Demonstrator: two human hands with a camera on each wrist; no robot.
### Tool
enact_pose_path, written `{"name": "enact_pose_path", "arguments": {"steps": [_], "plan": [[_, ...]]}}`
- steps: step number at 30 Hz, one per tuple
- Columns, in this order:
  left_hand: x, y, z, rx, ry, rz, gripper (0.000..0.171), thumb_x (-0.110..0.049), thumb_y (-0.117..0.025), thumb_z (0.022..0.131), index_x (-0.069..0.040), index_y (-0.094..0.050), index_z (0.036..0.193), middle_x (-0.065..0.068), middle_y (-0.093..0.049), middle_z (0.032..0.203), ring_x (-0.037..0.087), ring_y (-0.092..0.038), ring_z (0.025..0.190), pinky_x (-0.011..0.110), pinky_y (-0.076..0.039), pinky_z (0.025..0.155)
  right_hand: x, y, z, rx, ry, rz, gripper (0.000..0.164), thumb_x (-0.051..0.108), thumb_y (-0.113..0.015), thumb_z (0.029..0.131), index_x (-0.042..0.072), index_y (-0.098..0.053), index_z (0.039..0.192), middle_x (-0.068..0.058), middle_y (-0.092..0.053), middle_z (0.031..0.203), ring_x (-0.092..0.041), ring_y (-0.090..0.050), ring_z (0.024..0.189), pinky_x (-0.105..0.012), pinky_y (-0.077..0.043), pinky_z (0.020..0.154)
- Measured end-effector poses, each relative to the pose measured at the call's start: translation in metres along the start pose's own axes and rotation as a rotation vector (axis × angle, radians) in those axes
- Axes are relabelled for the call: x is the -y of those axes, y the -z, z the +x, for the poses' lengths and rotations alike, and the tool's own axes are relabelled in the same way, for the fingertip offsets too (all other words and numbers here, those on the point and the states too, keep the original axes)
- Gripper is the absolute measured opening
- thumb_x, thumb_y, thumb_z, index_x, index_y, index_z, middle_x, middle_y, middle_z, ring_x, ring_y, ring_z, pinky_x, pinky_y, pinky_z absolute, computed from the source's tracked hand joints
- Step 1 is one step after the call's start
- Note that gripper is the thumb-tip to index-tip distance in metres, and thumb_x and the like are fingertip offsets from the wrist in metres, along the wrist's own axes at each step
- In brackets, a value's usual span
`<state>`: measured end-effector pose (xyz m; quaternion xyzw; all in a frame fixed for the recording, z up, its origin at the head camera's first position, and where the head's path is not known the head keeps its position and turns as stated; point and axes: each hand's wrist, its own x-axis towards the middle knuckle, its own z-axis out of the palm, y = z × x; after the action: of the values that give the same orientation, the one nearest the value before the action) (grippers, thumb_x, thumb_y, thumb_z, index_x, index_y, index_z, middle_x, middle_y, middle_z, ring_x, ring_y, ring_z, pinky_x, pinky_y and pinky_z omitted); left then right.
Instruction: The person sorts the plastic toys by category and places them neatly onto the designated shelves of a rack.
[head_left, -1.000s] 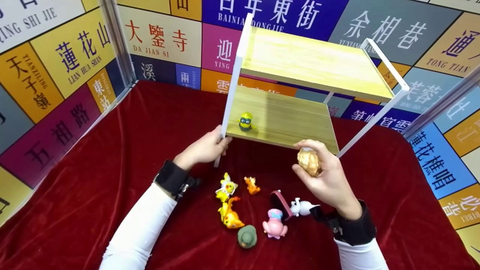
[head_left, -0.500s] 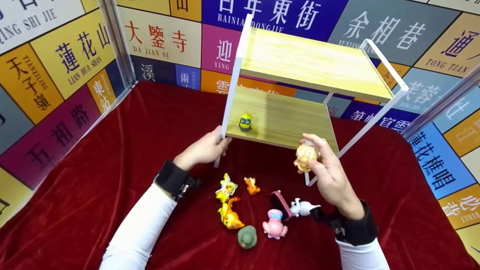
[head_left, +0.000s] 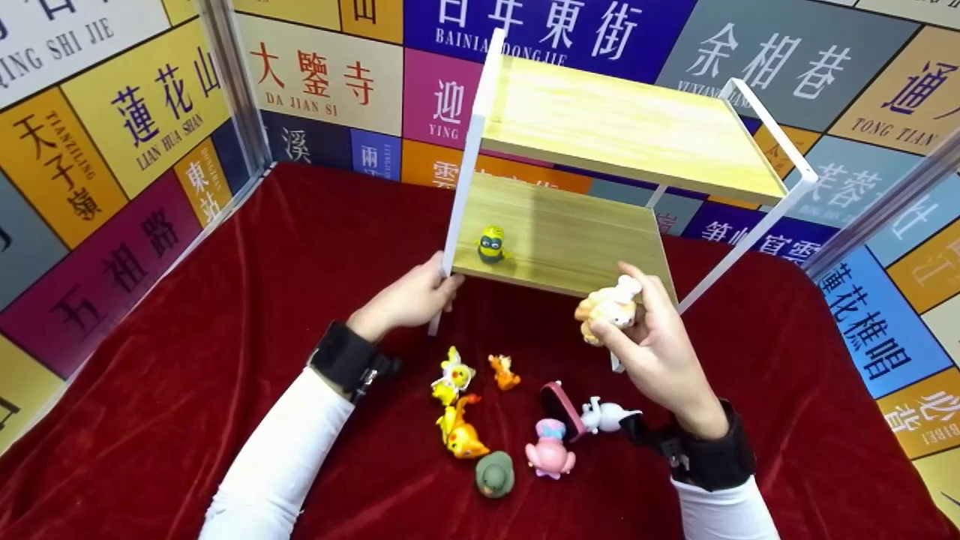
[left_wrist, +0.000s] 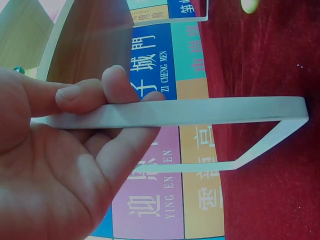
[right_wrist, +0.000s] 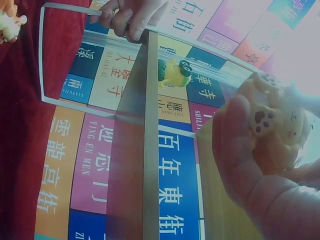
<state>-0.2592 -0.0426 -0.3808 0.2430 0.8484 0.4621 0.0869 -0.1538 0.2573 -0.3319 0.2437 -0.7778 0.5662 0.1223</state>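
Observation:
My left hand [head_left: 412, 292] grips the white metal leg [head_left: 463, 172] of a two-tier wooden shelf [head_left: 630, 131] at its front left. In the left wrist view, the fingers and thumb lie around that flat bar [left_wrist: 225, 111]. In front of the lower board, my right hand [head_left: 667, 360] holds a tan animal figurine [head_left: 604, 313] with a white part on top. Dark paw pads show on the figurine [right_wrist: 265, 120] in the right wrist view; fingers cover part of it. A yellow minion figurine [head_left: 491, 244] stands on the lower board's left end.
On the red cloth [head_left: 322, 225] lie several toys: a yellow-and-white figure [head_left: 454, 375], a small orange one [head_left: 504, 371], an orange-yellow one [head_left: 461, 431], a green duck [head_left: 494, 474], a pink figure [head_left: 550, 450] and a white-grey one [head_left: 604, 415]. Printed panels [head_left: 322, 75] stand behind.
The tan figurine has turned in my right hand, from its bumpy side to its face and white top. The right fingers have shifted around it. My left hand stays on the leg.

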Motion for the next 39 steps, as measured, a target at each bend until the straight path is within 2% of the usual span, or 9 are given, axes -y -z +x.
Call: {"name": "enact_pose_path", "arguments": {"steps": [3,6,10,14,18,21,25,31,39], "plan": [[0.000,0.000,0.000,0.004,0.005,0.004,0.036,-0.013,-0.043,0.107,-0.001,-0.040,0.141,0.006,-0.051,0.082,0.038,-0.065,0.084,0.026,-0.049,0.061,-0.001,-0.001,0.000,-0.008,0.032,0.020,0.052,-0.015,-0.065,0.087,-0.012,-0.039,0.132,-0.004,-0.062,0.113,-0.009,-0.069,0.095,-0.016,-0.056,0.073],[-0.001,0.001,0.000,0.003,0.009,0.008,0.035,-0.013,-0.043,0.107,0.000,-0.041,0.140,0.006,-0.051,0.082,0.035,-0.064,0.083,0.026,-0.049,0.062,-0.001,-0.001,0.000,-0.015,0.044,0.082,0.045,-0.016,-0.065,0.087,-0.012,-0.039,0.123,-0.014,-0.063,0.116,-0.013,-0.069,0.098,-0.019,-0.058,0.075],[-0.002,0.001,-0.001,0.001,0.008,0.004,0.035,-0.012,-0.043,0.107,0.000,-0.041,0.140,0.007,-0.052,0.083,0.035,-0.065,0.083,0.027,-0.050,0.062,-0.002,-0.001,0.001,-0.034,0.041,0.072,0.055,-0.012,-0.068,0.087,-0.006,-0.037,0.132,-0.015,-0.063,0.116,-0.013,-0.068,0.090,-0.020,-0.058,0.070],[-0.001,0.001,-0.002,-0.005,-0.003,0.009,0.035,-0.012,-0.043,0.107,0.001,-0.041,0.139,0.008,-0.052,0.083,0.029,-0.064,0.079,0.028,-0.051,0.062,-0.002,-0.001,0.001,-0.043,0.045,-0.051,0.063,-0.011,-0.067,0.089,0.000,-0.037,0.143,-0.003,-0.063,0.111,-0.009,-0.065,0.078,-0.020,-0.056,0.060],[0.001,0.000,-0.005,-0.008,-0.013,0.012,0.035,-0.010,-0.043,0.106,0.002,-0.041,0.138,0.008,-0.052,0.084,0.023,-0.062,0.075,0.028,-0.051,0.061,-0.002,-0.002,0.001,-0.053,0.059,-0.159,0.049,-0.009,-0.065,0.090,-0.006,-0.043,0.134,0.002,-0.062,0.107,-0.006,-0.064,0.079,-0.018,-0.055,0.061],[0.001,0.000,-0.005,-0.006,-0.004,0.005,0.036,-0.012,-0.042,0.107,0.002,-0.040,0.140,0.009,-0.052,0.085,0.029,-0.064,0.079,0.028,-0.051,0.062,-0.002,-0.002,0.001,-0.049,0.053,-0.121,0.047,-0.014,-0.062,0.088,-0.010,-0.040,0.130,-0.001,-0.061,0.110,-0.007,-0.064,0.087,-0.016,-0.055,0.068],[0.001,0.000,-0.004,-0.007,0.013,0.004,0.034,-0.013,-0.043,0.107,0.000,-0.042,0.138,0.009,-0.053,0.085,0.034,-0.065,0.082,0.028,-0.050,0.062,-0.002,-0.001,0.001,-0.012,0.035,-0.046,0.061,-0.021,-0.055,0.086,-0.009,-0.031,0.140,-0.009,-0.050,0.120,-0.009,-0.060,0.094,-0.015,-0.053,0.074],[0.001,-0.002,0.000,-0.001,0.009,0.013,0.035,-0.014,-0.044,0.107,-0.001,-0.042,0.139,0.006,-0.053,0.082,0.019,-0.060,0.073,0.025,-0.049,0.058,-0.002,0.005,0.004,0.011,0.006,0.037,0.069,-0.018,-0.055,0.091,0.003,-0.023,0.149,-0.010,-0.048,0.125,-0.009,-0.061,0.099,-0.016,-0.055,0.078],[-0.003,0.001,0.000,0.002,0.014,0.011,0.033,-0.013,-0.044,0.107,-0.002,-0.042,0.138,0.006,-0.053,0.081,0.019,-0.059,0.072,0.026,-0.048,0.056,-0.004,0.006,0.021,-0.005,0.044,-0.262,0.063,-0.014,-0.073,0.081,-0.009,-0.041,0.135,-0.018,-0.067,0.115,-0.004,-0.064,0.097,-0.015,-0.053,0.083]]}}
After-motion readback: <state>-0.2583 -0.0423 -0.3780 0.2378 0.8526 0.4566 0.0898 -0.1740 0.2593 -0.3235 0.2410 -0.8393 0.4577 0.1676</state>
